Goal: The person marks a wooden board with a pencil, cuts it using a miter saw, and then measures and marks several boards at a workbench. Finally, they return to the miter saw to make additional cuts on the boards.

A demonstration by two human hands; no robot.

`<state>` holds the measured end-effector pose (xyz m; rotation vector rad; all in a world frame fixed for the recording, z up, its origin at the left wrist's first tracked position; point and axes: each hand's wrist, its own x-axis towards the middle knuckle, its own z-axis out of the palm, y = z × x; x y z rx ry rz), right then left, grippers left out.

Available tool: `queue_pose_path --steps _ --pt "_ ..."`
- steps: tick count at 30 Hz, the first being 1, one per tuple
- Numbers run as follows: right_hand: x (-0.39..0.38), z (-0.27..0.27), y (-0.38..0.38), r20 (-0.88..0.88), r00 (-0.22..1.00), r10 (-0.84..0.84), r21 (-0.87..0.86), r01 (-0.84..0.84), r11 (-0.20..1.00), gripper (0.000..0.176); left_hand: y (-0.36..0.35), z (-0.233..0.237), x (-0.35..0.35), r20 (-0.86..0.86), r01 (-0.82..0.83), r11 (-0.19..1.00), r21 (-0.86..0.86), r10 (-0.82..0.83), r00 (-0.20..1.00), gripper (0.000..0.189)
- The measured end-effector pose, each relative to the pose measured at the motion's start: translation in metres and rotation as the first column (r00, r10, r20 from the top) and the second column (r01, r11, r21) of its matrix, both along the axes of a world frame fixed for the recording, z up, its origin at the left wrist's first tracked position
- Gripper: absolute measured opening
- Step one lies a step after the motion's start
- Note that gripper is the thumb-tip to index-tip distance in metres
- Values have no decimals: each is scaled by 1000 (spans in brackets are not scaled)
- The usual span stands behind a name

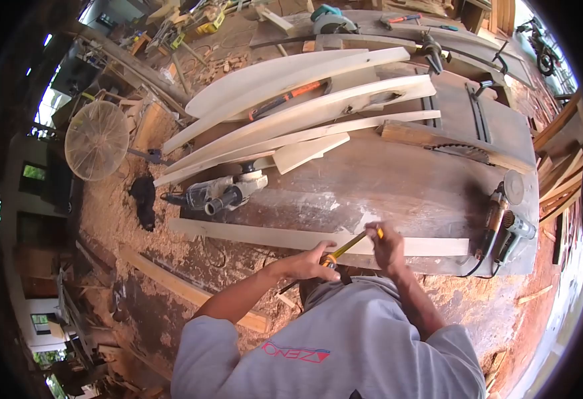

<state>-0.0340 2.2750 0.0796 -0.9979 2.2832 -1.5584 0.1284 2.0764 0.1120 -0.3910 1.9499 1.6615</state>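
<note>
My left hand [309, 261] grips a yellow tape measure [332, 257] at the near edge of a worn wooden workbench [398, 189]. Its tape runs up and to the right across a long pale wooden strip [251, 234] that lies along the bench's near edge. My right hand [387, 246] rests on that strip at the tape's far end, its fingers closed on a small yellow-tipped thing [379, 231], perhaps a pencil; I cannot tell for sure. Both arms reach out from my grey shirt.
A power tool [228, 191] lies left on the bench, two angle grinders [504, 223] at the right end. A saw blade [461, 151] pokes up through the top. Curved pale planks [305, 106] are stacked behind. A fan [96, 139] and sawdust lie to the left.
</note>
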Motion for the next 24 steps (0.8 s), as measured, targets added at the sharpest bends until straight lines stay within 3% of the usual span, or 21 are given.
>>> queue_pose_path --steps 1,2,3,5,7,8,9,12,15,16,17,18,20,22,24 --pt "7 12 3 6 999 50 24 -50 998 15 3 -4 -14 -16 9 1000 -1 -9 1000 98" --pt "8 10 12 184 983 5 15 -8 1000 19 6 -10 -28 -34 -120 993 13 120 992 97" --pt "5 -3 19 295 954 -60 -91 90 992 25 10 -15 -42 -48 -255 967 31 256 966 97" --pt "-6 17 32 506 840 -196 -42 251 967 40 19 -24 -81 -19 -370 918 141 376 926 97" --pt "-8 26 35 386 914 -121 11 126 992 60 36 -20 -120 -20 -415 822 390 458 889 99" --pt "-5 21 28 346 935 -75 -56 100 993 75 49 -14 -139 23 -450 748 488 504 864 98" --pt "-3 18 17 227 972 -59 -120 89 989 78 59 -5 -153 70 -467 664 583 532 844 97" --pt "-18 15 -2 318 928 -196 -190 265 945 72 69 34 -166 80 -460 591 663 554 829 95" --pt "-23 30 -26 339 898 -280 -176 353 919 52 59 23 -160 103 -511 473 718 654 750 79" --pt "-23 33 -34 406 881 -242 -125 316 940 46 37 11 -156 -9 -298 547 783 488 873 74" --pt "-21 36 -42 470 856 -214 -75 281 957 40 23 -1 -143 -144 -196 613 765 461 876 75" --pt "-19 34 -56 499 836 -228 -65 298 952 33 1 28 -117 -84 -255 725 640 396 915 80" --pt "-23 23 -75 496 850 -177 -16 213 977 33 -10 -3 -80 -165 -419 823 384 508 846 83" --pt "-43 -12 -88 495 842 -214 21 234 972 33 -44 -17 -36 -215 -75 955 288 141 966 81" --pt "-69 -34 -93 27 923 -384 203 371 906 35 -59 -40 22 -66 18 736 677 36 997 77"
